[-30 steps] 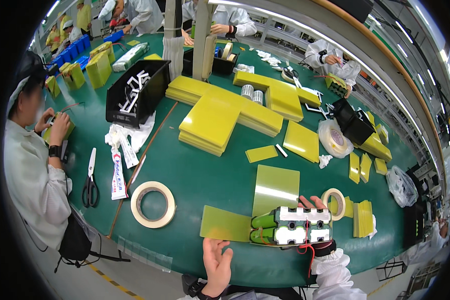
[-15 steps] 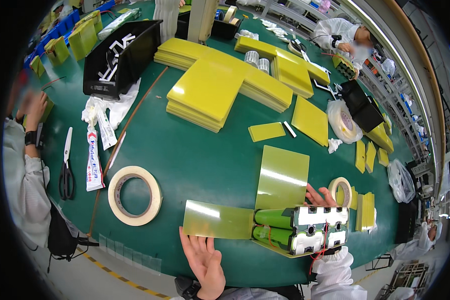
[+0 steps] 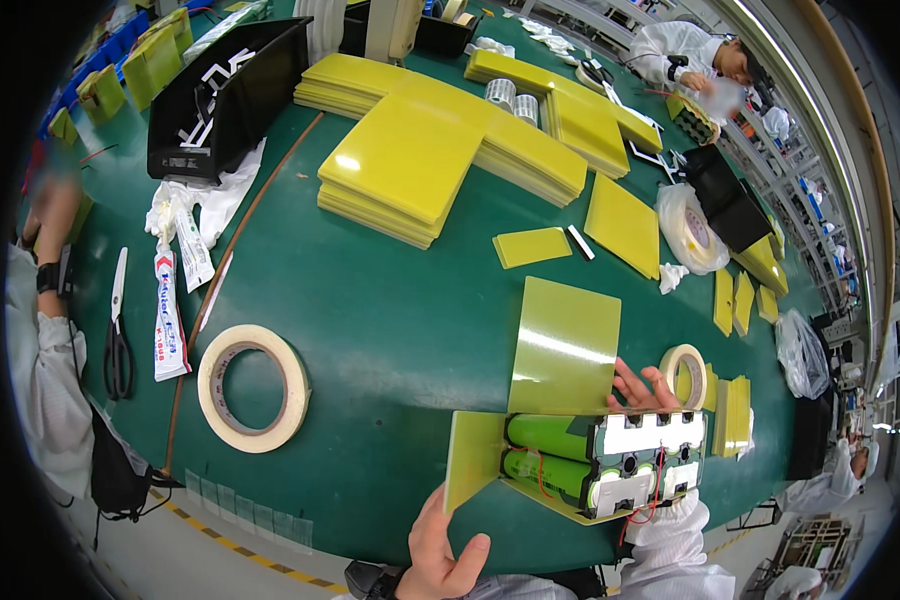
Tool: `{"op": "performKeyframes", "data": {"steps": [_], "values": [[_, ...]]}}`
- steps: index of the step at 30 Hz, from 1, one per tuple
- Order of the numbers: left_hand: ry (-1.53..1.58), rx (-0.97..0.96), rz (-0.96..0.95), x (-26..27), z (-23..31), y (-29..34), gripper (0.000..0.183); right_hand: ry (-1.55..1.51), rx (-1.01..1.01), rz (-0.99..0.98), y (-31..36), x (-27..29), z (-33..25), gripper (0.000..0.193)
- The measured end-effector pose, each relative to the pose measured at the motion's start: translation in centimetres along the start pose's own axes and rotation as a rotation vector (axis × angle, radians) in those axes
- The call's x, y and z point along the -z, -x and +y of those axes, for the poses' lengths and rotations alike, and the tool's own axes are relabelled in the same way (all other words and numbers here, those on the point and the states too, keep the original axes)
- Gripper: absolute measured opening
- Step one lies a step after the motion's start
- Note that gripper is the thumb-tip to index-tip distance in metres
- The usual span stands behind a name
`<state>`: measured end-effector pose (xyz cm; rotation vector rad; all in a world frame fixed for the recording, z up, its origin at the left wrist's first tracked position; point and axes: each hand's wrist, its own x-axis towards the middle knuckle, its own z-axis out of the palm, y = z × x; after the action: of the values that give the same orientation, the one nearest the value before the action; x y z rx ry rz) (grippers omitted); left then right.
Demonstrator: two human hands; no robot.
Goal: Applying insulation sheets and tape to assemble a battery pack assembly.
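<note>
- While its thumb stands well apart from the fingers, the left hand [image 3: 438, 560] has its fingertips at the outer edge of a yellow-green side flap [image 3: 475, 450]; the grip is wide.
- Beyond the battery pack [image 3: 590, 460], the right hand [image 3: 642, 392] shows loosely bent fingers; its palm is hidden, so I cannot tell how firmly it holds.
- The pack — green cylindrical cells in black holders, with white patches on the end face and red wires [image 3: 660, 470] — sits toward the lower right, between the flap and the narrow yellow strips [image 3: 733, 415].
- A glossy yellow-green back panel [image 3: 565, 345] extends from its far side, near the right fingers.
- Just right of those fingers is a small tape roll [image 3: 699, 375], beside the strips.
- Across the green tabletop [image 3: 390, 350], well left of the flap, a cream masking tape roll [image 3: 210, 388] lies flat; farther left are a white tube [image 3: 170, 315] and black-handled scissors [image 3: 118, 350].
- Farther back are stacked yellow sheets [image 3: 400, 150] and a black bin [image 3: 270, 100] (white plastic pieces inside).
- At upper right, a white-clad co-worker [image 3: 670, 45] handles another cell pack [image 3: 695, 122].
</note>
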<state>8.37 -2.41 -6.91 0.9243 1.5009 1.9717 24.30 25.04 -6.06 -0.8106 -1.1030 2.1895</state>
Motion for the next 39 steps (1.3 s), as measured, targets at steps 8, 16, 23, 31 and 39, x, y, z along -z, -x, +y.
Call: {"op": "performKeyframes", "data": {"steps": [8,16,23,31,39], "values": [[-0.310,-0.260,-0.237,-0.8,0.3,-2.1,0.059,0.050,0.049,-0.016,0.0,-0.3,0.2,0.028],[-0.350,-0.226,-0.414,-0.6,0.5,-2.6,0.059,0.042,0.026,-0.014,0.0,0.0,0.4,0.027],[-0.370,-0.269,-0.408,-1.0,0.6,-2.6,0.061,-0.119,0.027,-0.089,-0.1,1.4,-0.4,0.033],[-0.396,-0.313,-0.377,-1.3,0.0,-2.6,0.062,0.184,0.442,-0.296,1.7,-2.9,0.3,0.074],[-0.596,-0.230,-0.217,-4.2,4.3,-1.5,0.064,0.578,0.178,-0.630,2.2,-2.0,-4.2,0.129]]}}
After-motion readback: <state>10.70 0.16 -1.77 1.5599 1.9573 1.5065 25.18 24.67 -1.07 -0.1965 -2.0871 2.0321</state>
